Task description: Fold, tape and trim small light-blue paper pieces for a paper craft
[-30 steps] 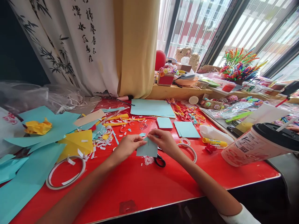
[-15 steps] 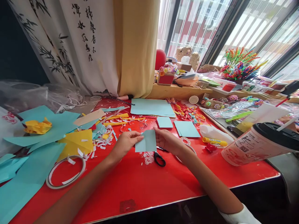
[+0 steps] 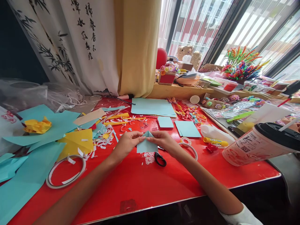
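Observation:
A small light-blue piece of paper (image 3: 147,147) is held over the red table between my two hands, its upper corners folded in toward a point. My left hand (image 3: 130,141) pinches its left side with thumb and fingers. On the other side my right hand (image 3: 165,140) pinches it too, and the two thumbs nearly meet at the middle. Black-handled scissors (image 3: 160,159) lie just below my right hand, their blades partly hidden by it. White paper scraps (image 3: 149,158) rest beneath the paper.
Behind my hands lie a small blue paper stack (image 3: 165,122), larger squares (image 3: 187,129) and big sheets (image 3: 153,107). Tape rolls (image 3: 83,167) and yellow paper (image 3: 78,142) are at left. A drink cup (image 3: 243,150) and glue stick (image 3: 215,142) stand and lie at right.
My right hand has moved left and in toward my left hand. The paper's top corners, flat before, are now folded inward into a peak.

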{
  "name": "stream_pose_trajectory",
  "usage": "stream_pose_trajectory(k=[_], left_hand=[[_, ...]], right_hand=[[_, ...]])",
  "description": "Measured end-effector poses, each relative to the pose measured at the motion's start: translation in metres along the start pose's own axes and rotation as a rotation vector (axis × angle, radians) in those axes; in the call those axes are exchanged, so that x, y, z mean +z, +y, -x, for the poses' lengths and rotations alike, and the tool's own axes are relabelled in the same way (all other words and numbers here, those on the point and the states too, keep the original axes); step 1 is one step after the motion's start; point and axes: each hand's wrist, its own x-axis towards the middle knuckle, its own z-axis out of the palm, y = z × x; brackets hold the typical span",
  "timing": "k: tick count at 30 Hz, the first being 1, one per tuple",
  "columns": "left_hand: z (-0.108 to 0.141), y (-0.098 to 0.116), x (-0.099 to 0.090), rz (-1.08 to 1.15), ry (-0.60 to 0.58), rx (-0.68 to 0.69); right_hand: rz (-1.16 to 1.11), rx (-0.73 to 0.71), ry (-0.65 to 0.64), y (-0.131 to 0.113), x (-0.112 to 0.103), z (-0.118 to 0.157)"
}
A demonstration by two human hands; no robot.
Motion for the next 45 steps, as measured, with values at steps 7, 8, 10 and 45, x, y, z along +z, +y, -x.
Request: stream_pose_trajectory(k=[7,8,10,45], left_hand=[[0.001,0.002,-0.002,-0.010,0.025,0.019],[0.001,0.002,-0.003,-0.016,0.026,0.021],[0.001,0.002,-0.003,-0.032,0.029,0.028],[0.000,0.002,0.000,-0.217,-0.011,0.021]], right_hand=[[0.017,0.005,-0.001,-0.012,0.002,0.006],[-0.030,0.041,-0.004,-0.014,0.001,0.007],[-0.133,0.095,-0.019,-0.015,-0.001,0.007],[-0.019,0.095,-0.057,0.000,-0.007,-0.003]])
